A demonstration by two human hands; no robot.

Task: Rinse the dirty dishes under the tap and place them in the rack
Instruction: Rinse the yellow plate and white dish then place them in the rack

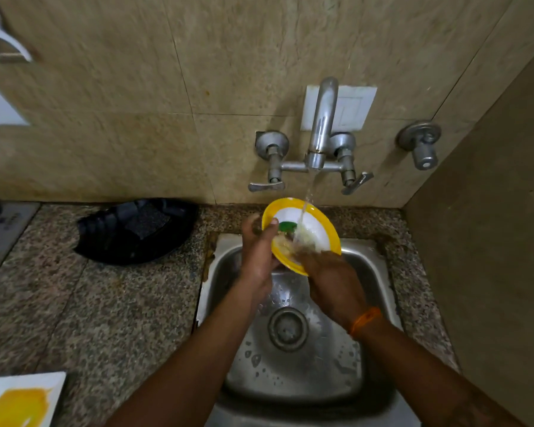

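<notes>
Yellow-rimmed white plate (316,221), speckled brown granite counter (74,303), black tray (136,232), orange wristband (366,320).

No text can be read — any print is blurred.
</notes>
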